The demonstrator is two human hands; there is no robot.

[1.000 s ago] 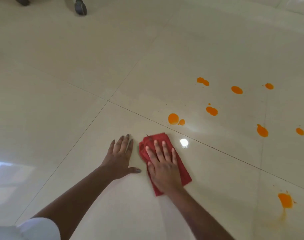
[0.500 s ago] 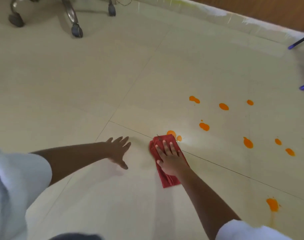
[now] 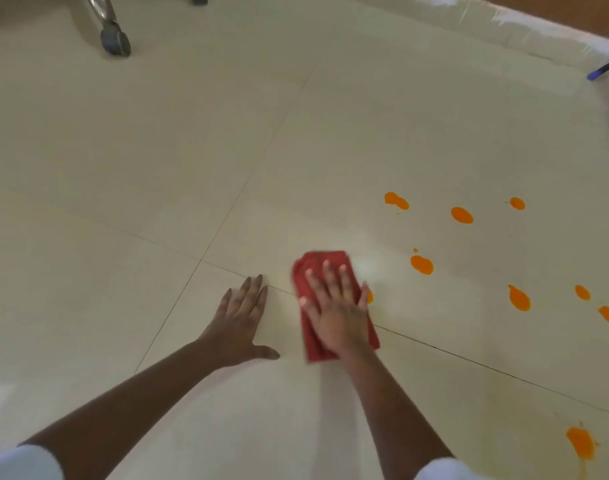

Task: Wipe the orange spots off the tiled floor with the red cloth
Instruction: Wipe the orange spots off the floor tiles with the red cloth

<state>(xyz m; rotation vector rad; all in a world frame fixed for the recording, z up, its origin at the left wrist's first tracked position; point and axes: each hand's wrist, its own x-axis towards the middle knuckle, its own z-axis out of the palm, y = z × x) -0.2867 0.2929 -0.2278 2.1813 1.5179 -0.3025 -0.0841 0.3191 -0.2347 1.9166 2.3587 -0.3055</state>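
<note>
The red cloth (image 3: 325, 268) lies flat on the cream tiled floor (image 3: 157, 168), and my right hand (image 3: 337, 306) presses on it with fingers spread and straight. A sliver of orange (image 3: 370, 297) peeks out at the cloth's right edge, beside my little finger. Several orange spots dot the tile to the right, the nearest one (image 3: 421, 265) close to the cloth, others farther off such as a round one (image 3: 462, 215) and a teardrop one (image 3: 519, 298). A larger smeared spot (image 3: 580, 443) sits at the lower right. My left hand (image 3: 242, 315) rests flat on the floor left of the cloth.
A chair's metal leg with a grey caster (image 3: 115, 39) stands at the upper left. A wall base (image 3: 524, 26) runs along the top right. A blue stick-like object (image 3: 606, 67) pokes in at the right edge.
My right hand has pushed the cloth forward over the two nearest orange spots, which are now mostly covered. My left hand has come down flat on the floor. The camera view has shifted.
</note>
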